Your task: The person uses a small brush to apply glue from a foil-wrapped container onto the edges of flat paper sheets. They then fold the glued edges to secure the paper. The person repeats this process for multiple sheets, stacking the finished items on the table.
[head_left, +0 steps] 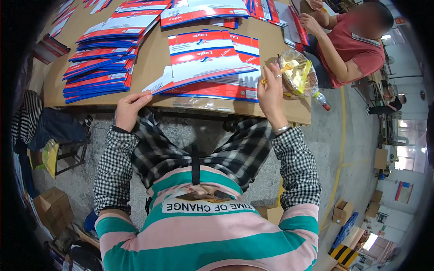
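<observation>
1. Left of centre, we see our left hand (pixel 130 109) with thumb and fingertips pinching the lower-left corner of a printed sheet (pixel 205 67), right over the counter's near edge.
2. Right of centre, our right hand (pixel 271 95) has its fingers bent, with a yellow bit showing at them; we cannot tell whether they grip it.
3. That sheet, red, white and blue, lies in the upper middle, its slanted lower edge over a red sheet (pixel 217 91) near the counter's rim.
4. Just beyond the right hand, we find a plastic-lined tub (pixel 296 74) of pale stuff, near the counter's right edge; a red-capped bottle (pixel 322 101) is beside it.
5. Towards the upper left, a strip of brown counter (pixel 150 56) gives us a lane between the sheet and a staggered stack (pixel 99 74).
6. At the top, more stacked sheets (pixel 203 12) bound our reach.
7. Upper right, another person (pixel 350 56) sits past the counter's edge; grey floor (pixel 325 144) opens below.
</observation>
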`<state>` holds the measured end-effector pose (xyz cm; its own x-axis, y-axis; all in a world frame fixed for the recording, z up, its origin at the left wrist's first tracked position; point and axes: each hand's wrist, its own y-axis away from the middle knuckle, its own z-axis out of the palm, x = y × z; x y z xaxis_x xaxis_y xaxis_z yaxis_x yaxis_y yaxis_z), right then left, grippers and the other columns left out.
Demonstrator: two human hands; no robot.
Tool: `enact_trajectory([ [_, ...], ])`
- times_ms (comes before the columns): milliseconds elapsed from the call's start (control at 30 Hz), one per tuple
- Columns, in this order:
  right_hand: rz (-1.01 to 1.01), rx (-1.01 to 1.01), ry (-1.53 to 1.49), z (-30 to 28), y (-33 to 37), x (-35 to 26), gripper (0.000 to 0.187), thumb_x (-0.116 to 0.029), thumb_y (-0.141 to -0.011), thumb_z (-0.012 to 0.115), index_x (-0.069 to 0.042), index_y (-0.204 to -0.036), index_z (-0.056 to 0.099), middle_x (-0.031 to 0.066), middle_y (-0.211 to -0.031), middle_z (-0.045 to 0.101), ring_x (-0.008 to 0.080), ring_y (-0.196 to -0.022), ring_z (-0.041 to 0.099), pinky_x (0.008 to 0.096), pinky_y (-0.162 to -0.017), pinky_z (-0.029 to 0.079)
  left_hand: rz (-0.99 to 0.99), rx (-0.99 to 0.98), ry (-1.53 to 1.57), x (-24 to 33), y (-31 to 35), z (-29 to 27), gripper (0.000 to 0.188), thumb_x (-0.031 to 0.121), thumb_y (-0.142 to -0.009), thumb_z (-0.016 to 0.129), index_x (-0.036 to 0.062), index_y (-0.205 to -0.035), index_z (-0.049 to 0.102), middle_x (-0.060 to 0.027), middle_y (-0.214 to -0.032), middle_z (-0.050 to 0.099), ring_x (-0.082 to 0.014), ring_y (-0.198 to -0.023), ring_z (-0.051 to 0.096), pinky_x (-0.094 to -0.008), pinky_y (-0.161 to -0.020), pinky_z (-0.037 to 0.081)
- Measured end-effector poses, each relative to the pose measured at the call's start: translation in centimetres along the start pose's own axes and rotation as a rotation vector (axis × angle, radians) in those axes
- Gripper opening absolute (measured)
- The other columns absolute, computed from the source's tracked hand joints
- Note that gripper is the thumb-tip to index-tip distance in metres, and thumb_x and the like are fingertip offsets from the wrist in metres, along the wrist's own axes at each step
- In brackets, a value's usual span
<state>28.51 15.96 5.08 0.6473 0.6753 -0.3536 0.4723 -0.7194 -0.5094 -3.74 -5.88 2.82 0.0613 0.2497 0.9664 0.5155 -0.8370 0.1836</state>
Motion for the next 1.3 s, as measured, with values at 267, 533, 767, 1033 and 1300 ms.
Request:
enact_trajectory([
  [267,-0.015,-0.011,0.012,0.7,-2.1,-1.2,0.04,0.002,-0.076,0.055,0.005,-0.115,0.049,0.0256,-0.122,0.045,0.0429,-0.122,0.037,0.0454,-0.1,0.034,0.006,-0.008,0.052,0.7,-0.1,-0.5,0.025,0.014,-0.081,0.066,-0.0033,-0.099,0.067,-0.007,-0.092,0.066,-0.0092,-0.086,0.058,-0.0217,-0.08,0.043],
  [533,-0.043,0.055,-0.101,0.0,-4.0,-3.5,0.035,-0.009,-0.083,0.058,0.007,-0.113,0.051,0.0234,-0.122,0.048,0.0376,-0.116,0.045,0.04,-0.097,0.037,0.038,0.072,0.187,0.5,0.1,-1.5,0.023,0.012,-0.081,0.065,-0.0036,-0.098,0.066,-0.0055,-0.092,0.065,-0.0084,-0.083,0.057,-0.0202,-0.076,0.043],
  [767,-0.004,0.147,-0.31,-1.2,-5.8,-6.5,0.036,-0.016,-0.085,0.061,0.009,-0.109,0.053,0.0253,-0.118,0.05,0.0383,-0.116,0.046,0.0408,-0.095,0.038,0.043,0.166,0.443,0.5,-0.1,-1.4,0.022,0.012,-0.085,0.062,-0.0036,-0.1,0.064,-0.0056,-0.091,0.064,-0.0082,-0.085,0.058,-0.0174,-0.076,0.044],
  [1033,-0.05,0.252,-0.23,-2.7,-8.2,-8.5,0.034,-0.016,-0.079,0.068,0.007,-0.1,0.057,0.0219,-0.112,0.055,0.0354,-0.108,0.052,0.0385,-0.091,0.041,0.152,0.32,0.403,1.3,0.2,-0.4,0.021,0.014,-0.087,0.062,-0.004,-0.098,0.063,-0.0056,-0.09,0.063,-0.009,-0.083,0.059,-0.0207,-0.077,0.047],
  [1300,-0.105,0.233,-0.228,-3.5,-7.7,-9.7,0.031,-0.009,-0.079,0.067,0.006,-0.104,0.056,0.0165,-0.115,0.054,0.0281,-0.109,0.052,0.0343,-0.092,0.04,0.2,0.424,0.423,2.1,0.3,0.4,0.023,0.017,-0.088,0.061,-0.0022,-0.1,0.063,-0.0006,-0.084,0.061,-0.0047,-0.074,0.054,-0.0184,-0.066,0.044],
])
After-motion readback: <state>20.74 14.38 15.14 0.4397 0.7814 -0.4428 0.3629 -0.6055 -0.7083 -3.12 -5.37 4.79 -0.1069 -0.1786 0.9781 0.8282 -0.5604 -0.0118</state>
